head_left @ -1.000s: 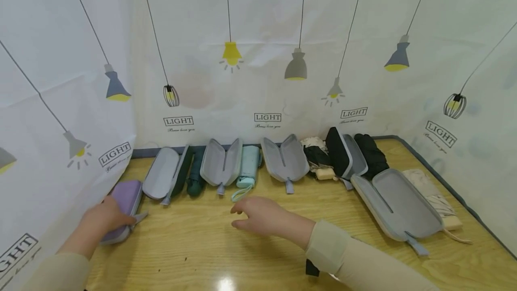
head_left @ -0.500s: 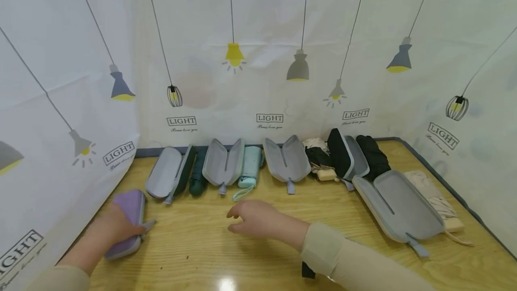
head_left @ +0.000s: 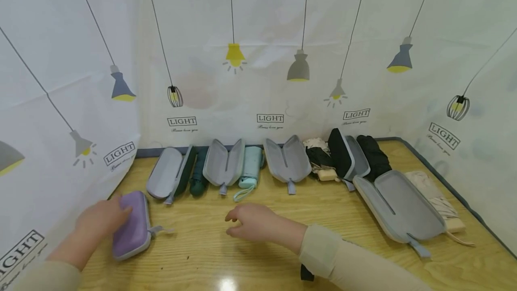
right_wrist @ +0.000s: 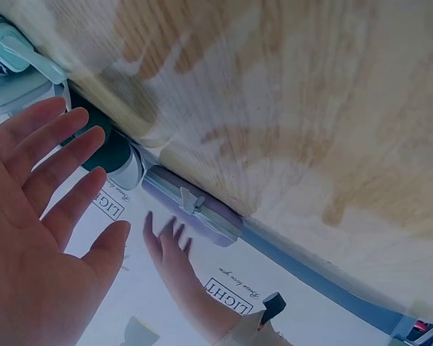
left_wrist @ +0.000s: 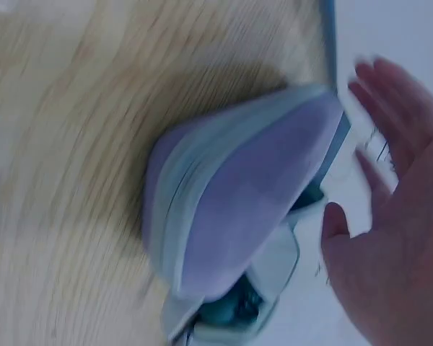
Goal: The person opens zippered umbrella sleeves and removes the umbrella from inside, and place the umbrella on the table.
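Note:
A closed purple zip case (head_left: 135,226) with a grey zip band and a grey pull tab lies on the table at the left. My left hand (head_left: 98,217) is at its left side with the fingers loosely extended. In the left wrist view a gap shows between this hand (left_wrist: 400,209) and the case (left_wrist: 252,187). Over the middle of the table, my right hand (head_left: 252,221) hovers holding nothing. The right wrist view shows its fingers spread (right_wrist: 72,155), with the purple case (right_wrist: 191,205) farther off.
Along the back edge stand several opened cases with grey insides, such as one beside a dark green folded umbrella (head_left: 198,176) and a mint one (head_left: 251,165). A black folded bundle (head_left: 373,158) and a large opened case (head_left: 408,205) are at the right. Printed sheeting (head_left: 218,93) surrounds the table.
The purple case has shifted slightly right and toward me, away from the sheeting. My left hand has let go of it and drawn leftward. My right hand has barely moved.

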`<state>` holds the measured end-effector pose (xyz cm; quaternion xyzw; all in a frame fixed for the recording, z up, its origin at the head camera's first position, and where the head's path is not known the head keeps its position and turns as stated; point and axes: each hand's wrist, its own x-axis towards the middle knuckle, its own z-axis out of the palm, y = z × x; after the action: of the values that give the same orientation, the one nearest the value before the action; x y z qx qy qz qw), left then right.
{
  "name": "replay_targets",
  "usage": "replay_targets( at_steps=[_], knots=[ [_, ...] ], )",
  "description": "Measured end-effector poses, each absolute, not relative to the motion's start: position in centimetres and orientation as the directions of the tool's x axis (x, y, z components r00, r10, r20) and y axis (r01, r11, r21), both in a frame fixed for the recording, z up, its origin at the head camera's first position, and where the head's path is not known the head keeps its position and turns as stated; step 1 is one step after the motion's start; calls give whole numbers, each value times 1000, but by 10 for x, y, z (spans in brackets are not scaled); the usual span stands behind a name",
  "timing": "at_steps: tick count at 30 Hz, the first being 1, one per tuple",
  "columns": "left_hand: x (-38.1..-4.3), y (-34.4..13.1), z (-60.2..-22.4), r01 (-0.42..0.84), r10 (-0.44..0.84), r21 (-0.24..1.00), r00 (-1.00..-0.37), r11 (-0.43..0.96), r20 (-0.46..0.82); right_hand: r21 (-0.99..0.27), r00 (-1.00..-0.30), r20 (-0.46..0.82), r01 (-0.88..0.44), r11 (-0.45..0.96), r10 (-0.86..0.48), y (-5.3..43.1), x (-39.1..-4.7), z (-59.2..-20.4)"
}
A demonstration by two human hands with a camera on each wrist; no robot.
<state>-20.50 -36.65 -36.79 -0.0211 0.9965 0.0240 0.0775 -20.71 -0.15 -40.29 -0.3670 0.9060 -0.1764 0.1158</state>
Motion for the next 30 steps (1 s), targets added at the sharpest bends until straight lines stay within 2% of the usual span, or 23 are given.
replay_targets(
  at_steps=[3,5,9,12,14,18,24,30],
  knots=[
    [-213,-375,-373,104,101,-84,-994,991,-29,-409,-704,-82,-621,669,-705,-1,-207,-403],
    [-218,-381,-376,211,222,-192,-974,959,38,-410,-703,-82,-622,667,-706,-1,-207,-403],
    [-226,-394,-380,443,500,-381,-864,812,62,-432,-714,-91,-600,673,-695,-2,-208,-402],
    [-230,-399,-383,562,633,-426,-774,708,30,-465,-729,-97,-569,678,-678,-5,-209,-402],
    [-231,-399,-384,600,665,-423,-747,679,7,-496,-735,-95,-550,672,-671,-8,-211,-403],
    [-233,-399,-384,626,673,-397,-739,671,-27,-545,-751,-83,-516,661,-655,-15,-216,-406],
    [-230,-397,-384,620,635,-323,-769,715,-71,-612,-774,-67,-467,639,-630,-22,-222,-415],
    [-226,-381,-386,616,626,-264,-778,742,-55,-622,-785,-63,-451,639,-616,-24,-222,-422]
  ],
)
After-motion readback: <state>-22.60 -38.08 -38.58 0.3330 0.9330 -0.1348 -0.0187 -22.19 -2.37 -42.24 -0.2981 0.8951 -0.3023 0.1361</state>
